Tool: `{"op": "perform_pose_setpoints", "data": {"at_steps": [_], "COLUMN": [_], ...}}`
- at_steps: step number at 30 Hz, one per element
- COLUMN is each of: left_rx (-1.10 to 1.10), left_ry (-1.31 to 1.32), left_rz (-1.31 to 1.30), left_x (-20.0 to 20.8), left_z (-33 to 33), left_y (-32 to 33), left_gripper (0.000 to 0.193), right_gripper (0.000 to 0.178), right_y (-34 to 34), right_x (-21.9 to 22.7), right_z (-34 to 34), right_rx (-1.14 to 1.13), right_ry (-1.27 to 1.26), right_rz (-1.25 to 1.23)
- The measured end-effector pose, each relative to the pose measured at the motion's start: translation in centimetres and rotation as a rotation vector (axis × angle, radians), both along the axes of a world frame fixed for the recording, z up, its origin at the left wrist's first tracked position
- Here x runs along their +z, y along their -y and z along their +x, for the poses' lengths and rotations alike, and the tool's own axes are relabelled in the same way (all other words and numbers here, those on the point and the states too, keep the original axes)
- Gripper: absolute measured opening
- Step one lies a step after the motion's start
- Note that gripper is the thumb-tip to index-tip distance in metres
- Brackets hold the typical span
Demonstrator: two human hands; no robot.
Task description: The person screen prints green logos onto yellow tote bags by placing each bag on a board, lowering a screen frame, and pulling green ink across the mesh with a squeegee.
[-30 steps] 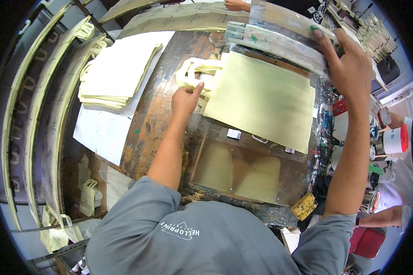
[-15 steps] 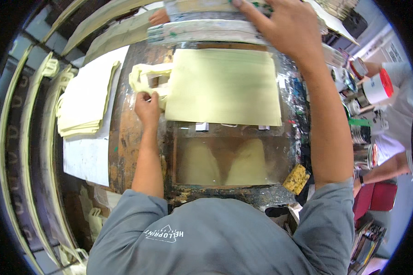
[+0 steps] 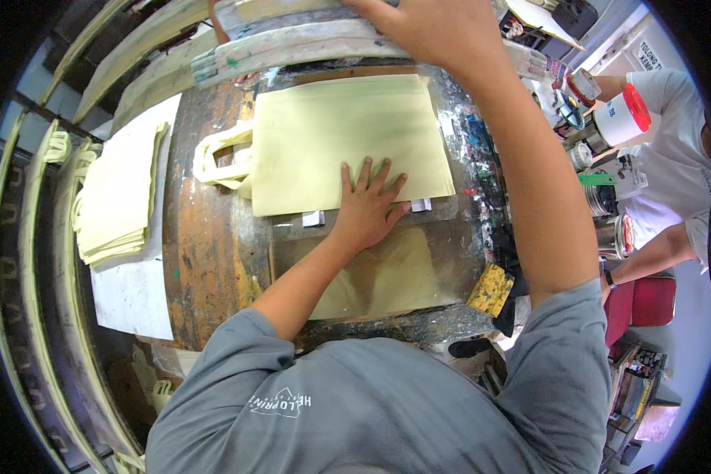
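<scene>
Pressing flat, left hand [image 3: 369, 207] spreads yellow bag [image 3: 344, 138] on stained table [image 3: 209, 261]; right hand [image 3: 434, 28] grips frame [image 3: 292, 43].

Stacked yellow bags [image 3: 117, 193], white red-lidded tub [image 3: 620, 117], yellow sponge [image 3: 490, 290]

A bag [image 3: 347, 142] lies flat on the surface [image 3: 205, 261], its handles [image 3: 217, 162] trailing off its left edge. The left hand [image 3: 367, 209] rests spread on the bag's near edge. Two tabs [image 3: 314, 219] sit just before that edge, one either side of the wrist. Behind the bag a frame [image 3: 292, 43] is raised, the right hand [image 3: 438, 28] on top of it. A stack of bags [image 3: 118, 193] lies left of the surface, on a sheet [image 3: 134, 296] that extends nearer the person. A sponge [image 3: 490, 290] sits at the surface's near right corner. Right of the surface stand cans [image 3: 608, 233]; a container [image 3: 620, 114] lies farther back, beside a second person [image 3: 687, 166].
</scene>
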State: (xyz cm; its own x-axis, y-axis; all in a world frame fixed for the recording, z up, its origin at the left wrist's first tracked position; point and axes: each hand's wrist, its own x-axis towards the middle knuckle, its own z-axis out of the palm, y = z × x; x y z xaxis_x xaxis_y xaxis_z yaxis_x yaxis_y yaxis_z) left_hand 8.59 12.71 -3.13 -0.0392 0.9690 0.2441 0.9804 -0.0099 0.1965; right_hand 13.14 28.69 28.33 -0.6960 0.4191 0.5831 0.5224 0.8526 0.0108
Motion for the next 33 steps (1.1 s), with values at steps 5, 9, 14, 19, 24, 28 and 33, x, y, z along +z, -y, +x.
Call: {"op": "perform_pose_setpoints", "data": {"at_steps": [5,9,14,19,24,28,33], "left_rx": [-0.032,-0.039,0.102,0.302,0.175,0.154,0.173], "left_ry": [-0.001,-0.013,0.038,1.151,1.286,0.368,-0.023], "left_rz": [-0.024,-0.041,0.145,0.527,0.716,0.311,0.117], "left_x": [-0.1,-0.3,1.3,9.9,13.4,2.9,-1.8], "left_z": [0.3,0.7,-0.8,-11.1,-9.2,-1.3,0.2], "left_y": [-0.4,-0.3,0.3,3.0,3.2,1.4,-1.6], "left_gripper": [0.061,0.063,0.078,0.092,0.082,0.053,0.058], "right_gripper": [0.068,0.065,0.066,0.069,0.07,0.068,0.065], "right_y": [-0.1,0.2,1.2,0.9,1.0,-0.4,0.4], "right_x": [-0.1,0.7,0.0,-2.1,-2.3,-1.7,-0.7], "right_z": [0.1,0.2,0.0,0.8,1.2,0.2,-0.4], "right_rx": [0.01,0.002,0.005,0.074,0.009,-0.007,-0.061], "right_ry": [0.005,0.028,-0.049,-0.088,-0.109,-0.166,0.0], "right_rz": [-0.084,-0.143,-0.06,-0.051,-0.05,0.199,-0.014]}}
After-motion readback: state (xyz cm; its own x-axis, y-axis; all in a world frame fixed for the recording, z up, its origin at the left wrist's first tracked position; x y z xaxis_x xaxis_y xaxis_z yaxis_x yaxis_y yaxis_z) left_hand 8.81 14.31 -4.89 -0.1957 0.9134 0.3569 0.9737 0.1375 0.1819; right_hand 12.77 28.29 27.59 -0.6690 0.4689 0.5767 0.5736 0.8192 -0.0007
